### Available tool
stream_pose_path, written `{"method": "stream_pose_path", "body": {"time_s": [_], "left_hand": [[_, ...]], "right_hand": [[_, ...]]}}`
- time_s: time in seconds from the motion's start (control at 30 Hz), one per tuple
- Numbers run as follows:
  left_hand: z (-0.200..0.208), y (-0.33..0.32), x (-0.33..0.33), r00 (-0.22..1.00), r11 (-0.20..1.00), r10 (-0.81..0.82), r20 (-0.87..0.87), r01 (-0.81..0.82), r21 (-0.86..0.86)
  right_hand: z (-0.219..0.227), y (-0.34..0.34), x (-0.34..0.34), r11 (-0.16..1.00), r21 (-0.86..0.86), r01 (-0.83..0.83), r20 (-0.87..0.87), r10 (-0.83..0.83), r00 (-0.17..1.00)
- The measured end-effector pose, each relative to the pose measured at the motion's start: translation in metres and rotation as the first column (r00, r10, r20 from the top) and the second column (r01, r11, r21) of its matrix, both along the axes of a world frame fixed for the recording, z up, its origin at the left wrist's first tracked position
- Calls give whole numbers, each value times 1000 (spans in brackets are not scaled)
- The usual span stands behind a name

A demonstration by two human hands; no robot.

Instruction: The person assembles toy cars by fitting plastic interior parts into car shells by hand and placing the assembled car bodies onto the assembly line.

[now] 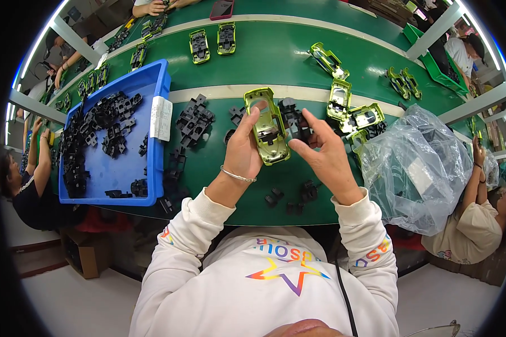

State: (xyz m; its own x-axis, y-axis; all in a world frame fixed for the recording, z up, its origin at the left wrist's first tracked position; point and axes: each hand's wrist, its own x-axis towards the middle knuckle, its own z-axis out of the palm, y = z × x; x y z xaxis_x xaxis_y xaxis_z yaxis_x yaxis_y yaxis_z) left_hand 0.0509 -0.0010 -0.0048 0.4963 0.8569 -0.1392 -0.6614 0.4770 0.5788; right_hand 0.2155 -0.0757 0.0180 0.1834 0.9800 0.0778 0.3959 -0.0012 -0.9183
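My left hand [243, 147] is closed around a shiny green toy car body shell [272, 147], held with its hollow inside facing up. A dark piece sits inside the shell near its lower end. Just right of it, my right hand [330, 158] grips a black plastic car interior piece [292, 117] between thumb and fingers. The two parts are close together; whether they touch I cannot tell. Beneath my hands, several small black pieces [308, 191] lie on the green table [219, 196]. More black interior pieces [195, 121] are heaped left of my left hand.
A blue bin [118, 168] of black parts stands at the left. Several green car shells [339, 100] lie to the right, beside a clear plastic bag [416, 168]. Shells with black interiors [199, 46] sit across the table. Other people work at both sides and the far edge.
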Motion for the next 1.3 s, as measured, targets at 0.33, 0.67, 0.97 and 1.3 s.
{"method": "stream_pose_path", "body": {"time_s": [0.33, 0.67, 0.97, 1.3], "left_hand": [[-1, -7, 8, 983, 980, 180, -37, -176, 89], [-4, -19, 6, 982, 970, 181, -52, -170, 176], [-2, -17, 1, 994, 977, 87, -61, -73, 198], [-3, -16, -1, 999, 986, 33, 41, -39, 161]], "right_hand": [[27, -7, -37, 954, 294, -67, 394, -57, 917], [20, -2, -50, 900, 420, -116, 634, -200, 747], [36, -4, -51, 975, 213, -68, 464, -40, 885], [32, -2, -60, 952, 303, -32, 458, -116, 881]]}}
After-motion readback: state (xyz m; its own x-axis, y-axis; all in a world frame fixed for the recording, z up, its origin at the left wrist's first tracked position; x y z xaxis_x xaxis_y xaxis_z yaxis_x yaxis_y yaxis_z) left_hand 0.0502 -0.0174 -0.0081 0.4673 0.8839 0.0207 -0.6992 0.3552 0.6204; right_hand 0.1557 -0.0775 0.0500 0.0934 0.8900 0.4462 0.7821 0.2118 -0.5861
